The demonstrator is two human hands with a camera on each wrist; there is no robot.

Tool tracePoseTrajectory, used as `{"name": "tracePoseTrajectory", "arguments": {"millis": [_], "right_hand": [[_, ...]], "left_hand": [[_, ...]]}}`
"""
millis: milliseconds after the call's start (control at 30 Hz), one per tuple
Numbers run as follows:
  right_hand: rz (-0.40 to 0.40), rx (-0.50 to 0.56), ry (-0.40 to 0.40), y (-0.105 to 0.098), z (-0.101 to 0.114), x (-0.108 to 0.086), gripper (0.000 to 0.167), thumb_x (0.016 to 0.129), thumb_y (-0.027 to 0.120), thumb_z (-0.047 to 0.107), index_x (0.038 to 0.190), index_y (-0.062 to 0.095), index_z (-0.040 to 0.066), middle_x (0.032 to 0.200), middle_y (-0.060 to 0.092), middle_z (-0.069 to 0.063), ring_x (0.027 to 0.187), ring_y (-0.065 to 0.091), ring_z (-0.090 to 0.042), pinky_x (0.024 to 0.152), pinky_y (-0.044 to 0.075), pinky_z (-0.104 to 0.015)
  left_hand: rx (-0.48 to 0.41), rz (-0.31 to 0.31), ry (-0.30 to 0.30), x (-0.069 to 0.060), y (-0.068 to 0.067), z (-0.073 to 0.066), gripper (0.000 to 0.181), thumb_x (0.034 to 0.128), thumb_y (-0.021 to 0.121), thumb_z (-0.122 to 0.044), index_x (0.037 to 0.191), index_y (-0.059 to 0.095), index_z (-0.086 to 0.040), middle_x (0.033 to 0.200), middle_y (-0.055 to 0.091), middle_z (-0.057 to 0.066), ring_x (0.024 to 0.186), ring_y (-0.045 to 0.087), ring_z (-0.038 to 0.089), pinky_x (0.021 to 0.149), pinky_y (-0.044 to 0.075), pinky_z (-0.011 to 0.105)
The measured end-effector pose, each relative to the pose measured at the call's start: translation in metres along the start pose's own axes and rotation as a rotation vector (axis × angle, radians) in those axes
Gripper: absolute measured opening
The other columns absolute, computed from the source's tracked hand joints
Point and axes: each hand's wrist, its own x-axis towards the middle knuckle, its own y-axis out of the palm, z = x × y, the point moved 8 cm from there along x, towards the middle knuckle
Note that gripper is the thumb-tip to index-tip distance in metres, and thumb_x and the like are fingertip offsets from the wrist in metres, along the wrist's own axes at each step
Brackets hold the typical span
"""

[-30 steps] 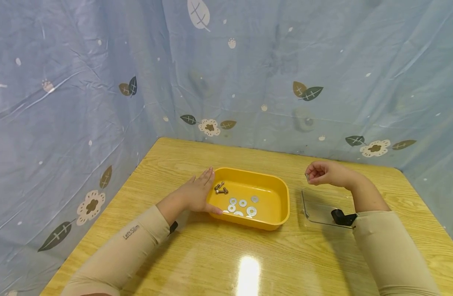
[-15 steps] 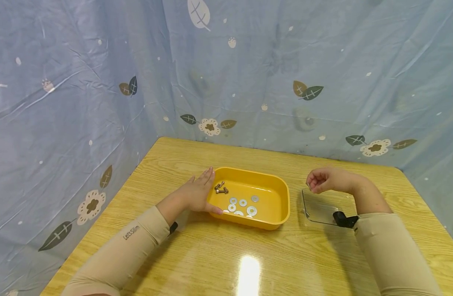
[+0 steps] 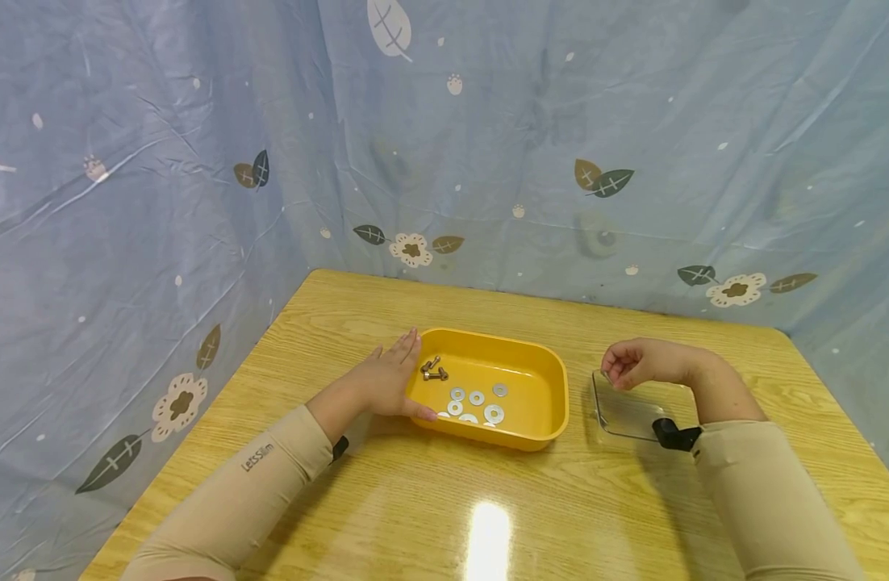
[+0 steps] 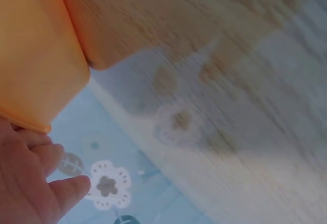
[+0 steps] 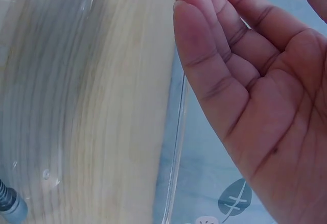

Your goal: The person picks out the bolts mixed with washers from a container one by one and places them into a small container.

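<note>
A yellow tray (image 3: 488, 336) holds a few bolts (image 3: 436, 376) at its left end and several flat washers (image 3: 494, 414) towards the front. My left hand (image 3: 386, 383) rests against the tray's left side, fingers extended and thumb over the front rim; the left wrist view shows those fingers (image 4: 48, 156) by the tray wall (image 4: 38, 50). Above the back left of a clear container (image 3: 626, 436), my right hand (image 3: 651, 363) pinches a small metal piece (image 3: 607, 376). In the right wrist view the curled palm (image 5: 276, 112) shows, but the pinched piece is hidden.
A bolt (image 5: 13, 206) shows at the lower left of the right wrist view. Black wrist mounts are near both sleeves, the right one (image 3: 673, 434) overlapping the clear container. A patterned blue curtain (image 3: 481, 161) stands behind the wooden table (image 3: 386, 500).
My right hand has come down and slightly forward over the clear container, still pinching the metal piece. The left hand and the tray have stayed where they were.
</note>
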Motion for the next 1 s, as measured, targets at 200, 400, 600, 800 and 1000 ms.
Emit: {"name": "tracePoseTrajectory", "arguments": {"millis": [200,400,600,800,1000], "right_hand": [[-0.004,-0.011,0.002,0.0,-0.002,0.001,0.032,0.083,0.061,0.001,0.107,0.046,-0.015,0.087,0.055,-0.01,0.078,0.053,-0.016,0.072,0.046,-0.035],[-0.013,-0.043,0.035,-0.001,-0.005,0.002,0.035,0.084,0.063,0.006,0.109,0.048,-0.014,0.087,0.055,-0.008,0.078,0.053,-0.015,0.074,0.046,-0.033],[-0.02,-0.043,0.05,-0.001,-0.007,0.002,0.035,0.084,0.062,0.007,0.109,0.049,-0.013,0.087,0.056,-0.008,0.079,0.054,-0.016,0.075,0.046,-0.032],[-0.016,-0.045,0.056,-0.002,-0.006,0.001,0.036,0.084,0.062,0.006,0.11,0.048,-0.014,0.088,0.057,-0.009,0.08,0.055,-0.019,0.076,0.046,-0.033],[-0.005,-0.066,0.05,-0.004,0.004,0.003,0.033,0.087,0.06,0.009,0.11,0.049,-0.012,0.089,0.058,-0.013,0.082,0.055,-0.024,0.078,0.045,-0.035]], "left_hand": [[0.005,0.0,-0.01,0.001,0.003,0.002,0.133,0.0542,0.033,-0.092,0.146,-0.004,-0.002,0.152,-0.011,0.012,0.139,-0.004,0.02,0.108,0.014,0.051],[0.001,0.011,-0.015,0.001,0.003,0.003,0.133,0.054,0.033,-0.092,0.146,-0.005,-0.003,0.15,-0.016,0.009,0.139,-0.005,0.02,0.108,0.014,0.051],[0.0,-0.001,-0.006,0.001,0.002,0.002,0.133,0.0539,0.033,-0.092,0.146,-0.004,-0.002,0.152,-0.009,0.013,0.139,-0.004,0.02,0.108,0.015,0.052],[0.005,-0.009,-0.002,0.001,0.002,0.002,0.133,0.054,0.032,-0.092,0.146,-0.004,-0.002,0.152,-0.011,0.012,0.139,-0.004,0.02,0.108,0.015,0.052],[0.007,-0.009,0.005,0.001,0.001,0.001,0.132,0.0546,0.032,-0.092,0.146,-0.002,-0.002,0.152,-0.009,0.013,0.139,-0.003,0.02,0.107,0.015,0.052]]}}
